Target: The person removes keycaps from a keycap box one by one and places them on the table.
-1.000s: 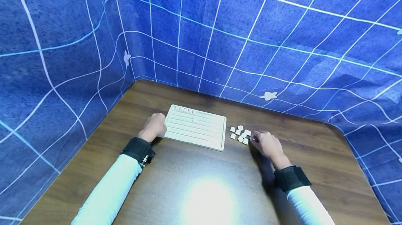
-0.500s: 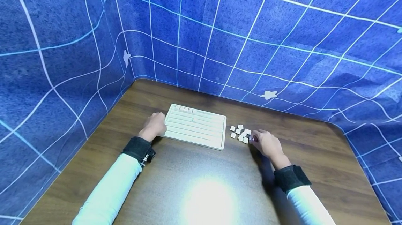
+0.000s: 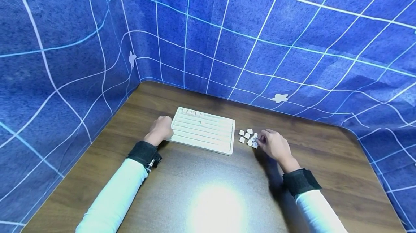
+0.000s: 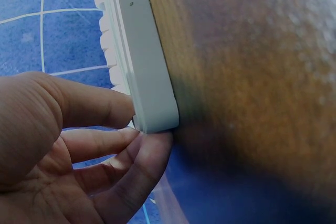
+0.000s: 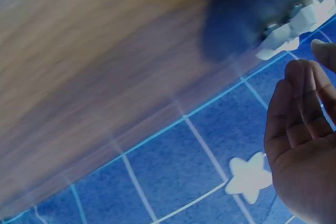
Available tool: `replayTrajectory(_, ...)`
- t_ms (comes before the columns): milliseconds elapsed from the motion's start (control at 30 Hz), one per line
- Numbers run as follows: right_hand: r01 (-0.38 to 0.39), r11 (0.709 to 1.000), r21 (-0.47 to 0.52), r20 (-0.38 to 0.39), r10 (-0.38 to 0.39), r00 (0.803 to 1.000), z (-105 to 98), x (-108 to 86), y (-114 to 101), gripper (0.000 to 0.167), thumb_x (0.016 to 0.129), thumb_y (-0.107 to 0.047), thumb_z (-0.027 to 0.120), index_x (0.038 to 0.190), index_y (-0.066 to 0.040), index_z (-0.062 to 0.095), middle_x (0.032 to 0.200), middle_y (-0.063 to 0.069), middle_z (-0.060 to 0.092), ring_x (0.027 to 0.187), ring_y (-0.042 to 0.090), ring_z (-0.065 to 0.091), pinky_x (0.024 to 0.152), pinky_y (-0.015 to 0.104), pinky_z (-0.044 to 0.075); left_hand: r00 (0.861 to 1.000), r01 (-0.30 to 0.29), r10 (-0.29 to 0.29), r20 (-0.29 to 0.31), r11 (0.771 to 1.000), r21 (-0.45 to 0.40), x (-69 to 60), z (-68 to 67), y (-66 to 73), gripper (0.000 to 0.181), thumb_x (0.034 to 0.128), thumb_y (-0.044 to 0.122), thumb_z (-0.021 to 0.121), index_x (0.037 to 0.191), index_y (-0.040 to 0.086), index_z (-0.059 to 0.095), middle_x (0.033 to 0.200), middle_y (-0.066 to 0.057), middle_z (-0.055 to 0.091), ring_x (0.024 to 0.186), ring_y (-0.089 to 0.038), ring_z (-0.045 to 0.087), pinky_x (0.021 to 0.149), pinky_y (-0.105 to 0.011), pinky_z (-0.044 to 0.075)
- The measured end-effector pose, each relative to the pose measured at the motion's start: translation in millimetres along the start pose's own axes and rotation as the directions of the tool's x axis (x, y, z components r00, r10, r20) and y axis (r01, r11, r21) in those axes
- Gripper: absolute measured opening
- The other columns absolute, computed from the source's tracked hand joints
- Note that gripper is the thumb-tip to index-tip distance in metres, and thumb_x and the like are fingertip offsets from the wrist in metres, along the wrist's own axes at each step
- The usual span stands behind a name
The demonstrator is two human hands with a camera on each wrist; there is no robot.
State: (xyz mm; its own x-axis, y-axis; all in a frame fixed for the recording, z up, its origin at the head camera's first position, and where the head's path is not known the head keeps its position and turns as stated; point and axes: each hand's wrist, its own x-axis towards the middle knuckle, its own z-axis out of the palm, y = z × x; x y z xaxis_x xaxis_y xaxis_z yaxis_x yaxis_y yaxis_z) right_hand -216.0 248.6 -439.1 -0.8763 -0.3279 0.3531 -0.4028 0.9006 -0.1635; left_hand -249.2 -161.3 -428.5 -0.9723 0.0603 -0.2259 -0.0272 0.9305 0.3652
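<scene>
In the head view, a white keyboard (image 3: 203, 133) lies on the table, with a short row of keycaps (image 3: 193, 113) along its far left edge. A single raised piece (image 3: 202, 123) stands in the row below. My left hand (image 3: 160, 130) grips the keyboard's left end; the left wrist view shows thumb and fingers pinching a corner of its white side (image 4: 149, 72). Beside the right end lie several loose white keycaps (image 3: 247, 136). The fingers of my right hand (image 3: 274, 144) touch down at their right side. Whether they hold a keycap is hidden.
The brown wooden table (image 3: 328, 150) is backed by a blue cloth (image 3: 201, 45) with white grid lines and stars. A bright glare (image 3: 216, 207) lies on the front of the table.
My right hand has moved slightly left and away from me, its fingertips now over the nearest loose keycaps. The left hand and the keyboard have stayed in place.
</scene>
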Motion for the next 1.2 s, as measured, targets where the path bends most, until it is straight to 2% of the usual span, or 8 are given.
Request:
replayTrajectory(167,-0.018,1.000,0.025,0.023,0.017,1.000,2,16.6,-19,0.016,0.082,-0.022,0.075,0.086,-0.010,0.065,0.080,0.003,0.061,0.067,0.021,0.062,0.053,0.042,0.049,1.000,0.006,-0.006,0.000,1.000,-0.001,1.1,-3.4,1.6,0.012,0.0856,0.002,0.053,0.091,-0.002,0.063,0.096,-0.017,0.061,0.081,-0.027,0.055,0.071,-0.039,0.048)
replayTrajectory(300,-0.015,0.998,0.056,0.015,0.014,1.000,4,30.3,-38,0.015,0.084,-0.022,0.073,0.095,-0.012,0.069,0.090,0.004,0.066,0.075,0.023,0.067,0.060,0.045,0.053,1.000,0.012,-0.012,0.008,1.000,0.002,1.6,-5.1,2.4,0.012,0.0862,0.002,0.053,0.092,-0.002,0.063,0.096,-0.017,0.061,0.080,-0.027,0.054,0.070,-0.038,0.047)
replayTrajectory(467,0.040,0.996,0.073,-0.001,-0.040,0.999,10,49.8,-65,0.021,0.085,-0.024,0.073,0.101,-0.010,0.070,0.099,0.007,0.067,0.079,0.024,0.069,0.061,0.045,0.055,1.000,0.007,-0.006,-0.005,1.000,0.012,2.3,-5.8,2.0,0.013,0.0859,0.002,0.053,0.093,-0.002,0.063,0.095,-0.016,0.061,0.080,-0.026,0.054,0.069,-0.037,0.047)
replayTrajectory(733,0.111,0.990,0.086,-0.006,-0.111,0.994,29,77.3,-107,0.020,0.084,-0.024,0.074,0.099,-0.011,0.069,0.093,0.005,0.066,0.079,0.020,0.068,0.061,0.041,0.055,1.000,0.015,-0.015,-0.009,1.000,0.001,3.0,-0.8,1.8,0.012,0.0855,0.002,0.055,0.093,-0.002,0.064,0.092,-0.014,0.060,0.077,-0.026,0.053,0.065,-0.034,0.044)
replayTrajectory(833,0.118,0.989,0.092,0.006,-0.119,0.993,37,86.4,-120,0.020,0.084,-0.024,0.074,0.099,-0.012,0.069,0.093,0.004,0.065,0.080,0.021,0.068,0.062,0.041,0.055,0.999,0.033,-0.033,-0.006,0.999,0.006,2.9,-0.1,2.4,0.012,0.0861,0.001,0.056,0.094,-0.002,0.064,0.092,-0.014,0.059,0.077,-0.027,0.054,0.065,-0.034,0.044)
replayTrajectory(1000,0.142,0.986,0.084,0.032,-0.145,0.989,46,101.6,-139,0.020,0.083,-0.023,0.074,0.100,-0.012,0.070,0.097,0.005,0.066,0.084,0.023,0.069,0.067,0.038,0.056,0.999,0.024,-0.023,-0.036,1.000,0.019,3.7,0.6,3.2,0.010,0.0847,0.002,0.058,0.092,-0.001,0.064,0.090,-0.013,0.060,0.076,-0.026,0.054,0.065,-0.035,0.045)
replayTrajectory(1100,0.153,0.986,0.064,0.071,-0.157,0.985,52,108.9,-147,0.020,0.083,-0.022,0.075,0.100,-0.013,0.070,0.100,0.005,0.066,0.088,0.022,0.069,0.070,0.035,0.056,0.999,0.032,-0.032,-0.038,0.999,0.003,3.3,3.4,3.2,0.007,0.0849,0.002,0.059,0.090,0.000,0.064,0.087,-0.012,0.059,0.074,-0.025,0.054,0.064,-0.034,0.044)
replayTrajectory(1200,0.152,0.987,0.045,0.112,-0.156,0.981,57,116.2,-154,0.019,0.083,-0.020,0.075,0.101,-0.015,0.070,0.102,0.004,0.065,0.092,0.022,0.068,0.074,0.033,0.056,0.998,0.025,-0.025,-0.065,1.000,-0.002,3.4,2.9,2.2,0.004,0.0840,0.002,0.059,0.083,0.002,0.063,0.085,-0.011,0.060,0.073,-0.024,0.054,0.064,-0.034,0.045)
